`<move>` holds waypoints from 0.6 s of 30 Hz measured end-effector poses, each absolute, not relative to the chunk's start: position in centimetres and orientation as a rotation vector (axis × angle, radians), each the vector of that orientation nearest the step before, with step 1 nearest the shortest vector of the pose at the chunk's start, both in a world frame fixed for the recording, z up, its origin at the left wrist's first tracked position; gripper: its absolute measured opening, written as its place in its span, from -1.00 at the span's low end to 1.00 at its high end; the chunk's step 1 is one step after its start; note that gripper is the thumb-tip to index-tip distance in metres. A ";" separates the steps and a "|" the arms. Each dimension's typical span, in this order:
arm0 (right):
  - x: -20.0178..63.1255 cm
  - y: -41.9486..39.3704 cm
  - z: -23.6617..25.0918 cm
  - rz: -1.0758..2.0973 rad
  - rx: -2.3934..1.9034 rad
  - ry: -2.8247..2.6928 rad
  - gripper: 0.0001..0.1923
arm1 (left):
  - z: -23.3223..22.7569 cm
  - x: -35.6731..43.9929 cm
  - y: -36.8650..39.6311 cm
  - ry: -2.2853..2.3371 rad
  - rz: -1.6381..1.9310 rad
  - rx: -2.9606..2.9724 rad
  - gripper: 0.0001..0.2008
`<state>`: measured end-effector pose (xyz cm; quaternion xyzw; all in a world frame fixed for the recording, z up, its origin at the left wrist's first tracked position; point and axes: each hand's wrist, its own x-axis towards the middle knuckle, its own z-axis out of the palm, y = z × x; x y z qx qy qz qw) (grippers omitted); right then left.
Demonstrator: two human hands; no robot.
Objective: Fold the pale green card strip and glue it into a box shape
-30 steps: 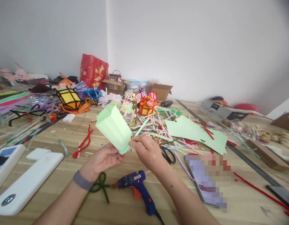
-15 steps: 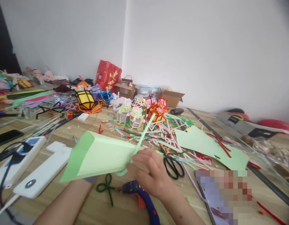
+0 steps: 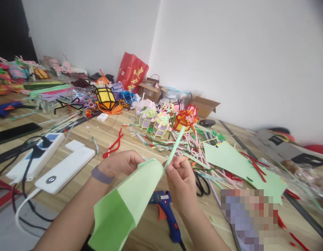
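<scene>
A sheet of green paper [image 3: 119,212], paler on one face and curled, hangs between my hands above the table. My left hand [image 3: 125,162], a band on its wrist, grips the far edge of the paper; its fingertips are partly hidden behind it. My right hand [image 3: 181,181] is closed in a pinch on a mint-green strip [image 3: 177,144] that slants up from the paper's right corner. Just below the paper lies a blue and orange hot glue gun [image 3: 168,214], its nozzle end covered by the paper.
Black scissors [image 3: 202,184] and a cut green sheet [image 3: 242,167] lie to the right. Small pipe-cleaner lanterns [image 3: 163,123] stand beyond my hands. A white power strip [image 3: 38,158], a white device [image 3: 66,170] and cables are at the left. A red bag [image 3: 132,73] stands behind.
The green paper has swung from pointing left to hanging down toward me. My left hand has come out from behind it. My right hand has shifted right with the strip. The view has tilted.
</scene>
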<state>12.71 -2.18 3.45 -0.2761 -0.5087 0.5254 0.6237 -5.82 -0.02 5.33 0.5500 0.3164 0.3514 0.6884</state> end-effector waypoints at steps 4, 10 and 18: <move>13.1 -1.7 3.6 1.440 -0.648 -1.045 -0.74 | 4.9 -6.4 0.5 0.646 0.662 1.358 -0.92; 13.8 -1.1 3.9 1.597 -0.702 -1.077 -0.71 | 4.1 -7.0 1.0 0.655 0.619 1.413 -0.92; 14.0 -1.2 4.6 1.742 -0.694 -1.104 -0.72 | 4.4 -6.9 1.0 0.602 0.601 1.465 -0.93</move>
